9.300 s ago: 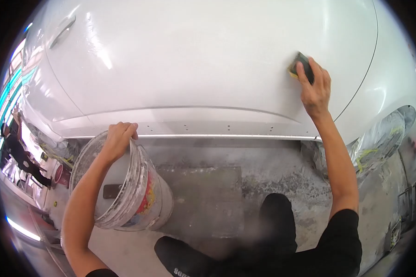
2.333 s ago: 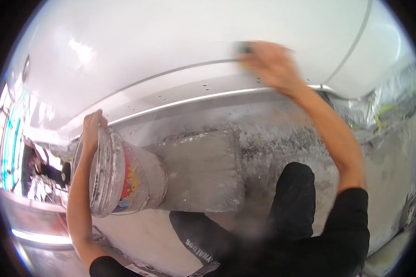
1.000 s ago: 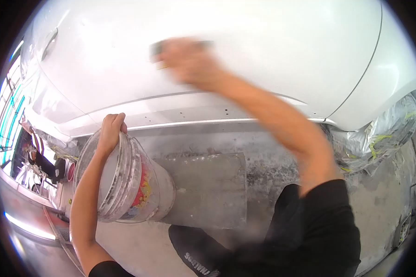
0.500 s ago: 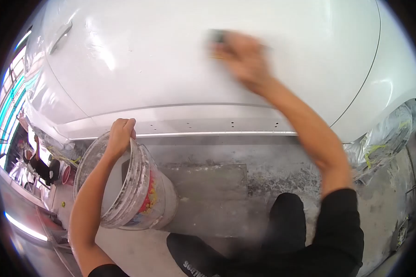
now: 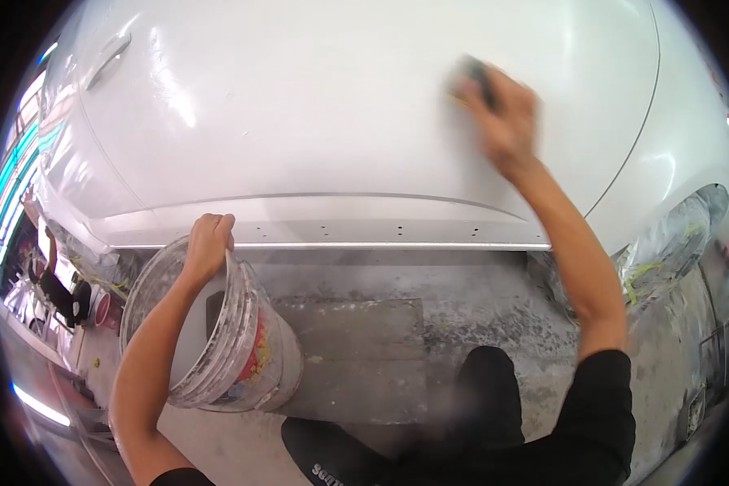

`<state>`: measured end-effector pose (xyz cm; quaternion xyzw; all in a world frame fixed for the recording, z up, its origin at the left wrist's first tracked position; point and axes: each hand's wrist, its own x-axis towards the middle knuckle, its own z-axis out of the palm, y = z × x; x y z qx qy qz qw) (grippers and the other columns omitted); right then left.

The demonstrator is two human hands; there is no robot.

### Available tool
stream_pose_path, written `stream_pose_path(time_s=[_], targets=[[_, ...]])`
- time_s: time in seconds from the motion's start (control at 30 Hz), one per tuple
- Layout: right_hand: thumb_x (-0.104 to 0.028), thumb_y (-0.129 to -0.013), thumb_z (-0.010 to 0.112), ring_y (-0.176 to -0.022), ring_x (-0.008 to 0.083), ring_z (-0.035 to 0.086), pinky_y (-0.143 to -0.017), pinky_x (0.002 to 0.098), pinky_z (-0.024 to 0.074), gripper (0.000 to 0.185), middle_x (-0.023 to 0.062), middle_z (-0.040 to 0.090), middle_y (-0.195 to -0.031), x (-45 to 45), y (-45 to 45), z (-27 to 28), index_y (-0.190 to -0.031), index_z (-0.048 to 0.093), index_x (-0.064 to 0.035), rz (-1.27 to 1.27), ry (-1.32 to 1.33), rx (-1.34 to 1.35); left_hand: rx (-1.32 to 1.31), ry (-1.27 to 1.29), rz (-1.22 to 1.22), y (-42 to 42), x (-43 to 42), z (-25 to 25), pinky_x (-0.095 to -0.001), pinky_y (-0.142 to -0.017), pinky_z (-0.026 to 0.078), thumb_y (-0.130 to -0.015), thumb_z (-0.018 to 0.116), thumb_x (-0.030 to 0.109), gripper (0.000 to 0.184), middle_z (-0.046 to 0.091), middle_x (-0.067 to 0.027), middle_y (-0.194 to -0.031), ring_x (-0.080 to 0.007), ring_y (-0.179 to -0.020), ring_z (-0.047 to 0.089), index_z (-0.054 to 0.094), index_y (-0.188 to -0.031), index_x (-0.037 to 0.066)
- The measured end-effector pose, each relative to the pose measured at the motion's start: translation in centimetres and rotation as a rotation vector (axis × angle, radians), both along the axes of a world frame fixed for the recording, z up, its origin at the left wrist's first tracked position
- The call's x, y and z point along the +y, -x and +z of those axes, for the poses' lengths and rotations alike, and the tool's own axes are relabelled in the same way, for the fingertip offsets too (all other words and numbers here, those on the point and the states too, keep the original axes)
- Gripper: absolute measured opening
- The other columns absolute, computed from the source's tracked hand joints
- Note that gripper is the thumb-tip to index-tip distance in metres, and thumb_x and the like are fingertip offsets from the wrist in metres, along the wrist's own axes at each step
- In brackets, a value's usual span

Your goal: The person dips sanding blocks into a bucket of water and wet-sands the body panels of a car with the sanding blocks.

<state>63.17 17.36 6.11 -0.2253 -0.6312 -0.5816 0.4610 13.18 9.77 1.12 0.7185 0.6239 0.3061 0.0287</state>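
My right hand [image 5: 506, 113] is closed around a dark block [image 5: 479, 83] with a yellowish edge, slightly blurred, against the white car door panel [image 5: 316, 97]. Below and to the left, my left hand [image 5: 210, 247] grips the rim of a whitish, stained bucket [image 5: 255, 348]. The bucket is tilted with its mouth toward the left, and a dark rectangular piece [image 5: 214, 312] shows inside it, partly behind my wrist. A row of small holes runs along the sill [image 5: 348, 230] under the door.
A flat grey board [image 5: 364, 348] lies on the floor right of the bucket. Plastic sheeting [image 5: 672, 235] covers the wheel at right. At far left are another person [image 5: 57, 296] and a reddish bucket [image 5: 107, 311]. My knees are at the bottom.
My right hand has moved rightward across the door with the block since half a second ago. My left hand still holds the bucket's rim. The view has shifted slightly.
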Motion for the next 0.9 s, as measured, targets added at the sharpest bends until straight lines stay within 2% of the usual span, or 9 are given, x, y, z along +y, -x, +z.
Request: stream_pose_path(time_s=[0.17, 0.33, 0.4, 0.43, 0.47, 0.6, 0.67, 0.8, 0.9], targets=[[-0.014, -0.095, 0.068, -0.105, 0.0277, 0.057, -0.086, 0.0447, 0.0467, 0.023, 0.0101, 0.061, -0.113, 1.9, 20.0, 6.2, -0.116, 0.071, -0.006, 0.099, 0.121, -0.16, 0.06, -0.044, -0.036, -0.2, -0.6, 0.9, -0.0494, -0.076, 0.044, -0.094, 0.046, 0.03, 0.053, 0.06, -0.022, -0.061, -0.0407, -0.069, 0.059, 0.056, -0.055, -0.005], [-0.019, -0.1, 0.063, -0.105, 0.0241, 0.061, -0.087, 0.042, 0.049, 0.018, 0.0098, 0.067, -0.111, -1.3, -0.9, 2.9, -0.112, 0.073, -0.0103, 0.088, 0.026, -0.09, -0.013, 0.053, 0.024, -0.2, -0.5, 0.9, -0.0493, -0.075, 0.045, -0.094, 0.046, 0.03, 0.053, 0.061, -0.0231, -0.062, -0.0411, -0.069, 0.06, 0.057, -0.056, -0.005], [-0.016, -0.099, 0.063, -0.09, 0.0201, 0.064, -0.076, 0.0365, 0.0507, 0.015, 0.0091, 0.07, -0.095, -4.9, -6.3, 1.7, -0.105, 0.072, -0.0059, 0.152, 0.428, 0.221, 0.012, -0.012, -0.01, 0.5, 0.1, 0.3, -0.0496, -0.074, 0.046, -0.094, 0.046, 0.03, 0.053, 0.06, -0.0236, -0.061, -0.0413, -0.068, 0.06, 0.059, -0.057, -0.005], [-0.017, -0.1, 0.061, -0.072, 0.0185, 0.066, -0.065, 0.0342, 0.0523, 0.018, 0.0076, 0.07, -0.082, -4.0, -7.1, 1.0, -0.099, 0.071, -0.0027, -0.199, -0.149, 0.0, 0.021, -0.045, -0.019, 0.7, 0.3, -0.1, -0.0497, -0.074, 0.046, -0.094, 0.046, 0.031, 0.053, 0.06, -0.0238, -0.061, -0.0414, -0.067, 0.061, 0.059, -0.057, -0.005], [-0.018, -0.101, 0.061, -0.088, 0.0196, 0.063, -0.075, 0.0363, 0.0503, 0.016, 0.0091, 0.069, -0.091, -4.3, -4.2, 2.6, -0.098, 0.07, -0.0054, 0.194, 0.408, 0.224, 0.018, -0.041, -0.015, 0.6, 0.2, -0.3, -0.0499, -0.074, 0.046, -0.094, 0.045, 0.031, 0.054, 0.06, -0.024, -0.061, -0.0416, -0.067, 0.061, 0.06, -0.057, -0.005], [-0.018, -0.096, 0.06, -0.093, 0.0272, 0.056, -0.084, 0.0444, 0.0472, 0.016, 0.0113, 0.058, -0.096, 4.8, 20.1, 5.7, -0.102, 0.063, -0.0033, 0.109, -0.077, -0.064, 0.048, -0.037, -0.012, 0.2, -0.7, 0.6, -0.0506, -0.075, 0.046, -0.095, 0.045, 0.031, 0.055, 0.06, -0.0247, -0.06, -0.0421, -0.067, 0.062, 0.06, -0.056, -0.006], [-0.014, -0.091, 0.064, -0.096, 0.0274, 0.059, -0.086, 0.0448, 0.0489, 0.01, 0.0105, 0.062, -0.1, 4.0, 30.1, 7.4, -0.087, 0.067, -0.0049, 0.322, 0.09, -0.162, 0.045, -0.034, -0.006, 0.0, -0.6, 1.5, -0.0508, -0.075, 0.046, -0.095, 0.046, 0.031, 0.055, 0.06, -0.0248, -0.061, -0.0422, -0.068, 0.062, 0.06, -0.057, -0.006], [-0.019, -0.094, 0.066, -0.094, 0.0246, 0.059, -0.082, 0.0414, 0.048, 0.015, 0.008, 0.06, -0.098, 3.9, 17.4, 7.7, -0.086, 0.069, -0.006, 0.4, 0.03, -0.126, 0.054, -0.036, -0.05, 1.4, 0.4, -0.1, -0.0512, -0.075, 0.046, -0.096, 0.047, 0.031, 0.055, 0.061, -0.0244, -0.061, -0.0422, -0.068, 0.062, 0.061, -0.057, -0.006], [-0.012, -0.091, 0.071, -0.11, 0.0262, 0.06, -0.091, 0.042, 0.0481, 0.024, 0.0125, 0.064, -0.12, -0.6, -1.7, 5.1, -0.114, 0.071, -0.0085, -0.046, -0.03, -0.037, 0.033, -0.023, -0.022, 1.4, 0.4, -0.5, -0.0517, -0.075, 0.046, -0.095, 0.046, 0.031, 0.055, 0.061, -0.0238, -0.061, -0.0428, -0.067, 0.061, 0.06, -0.055, -0.004]])
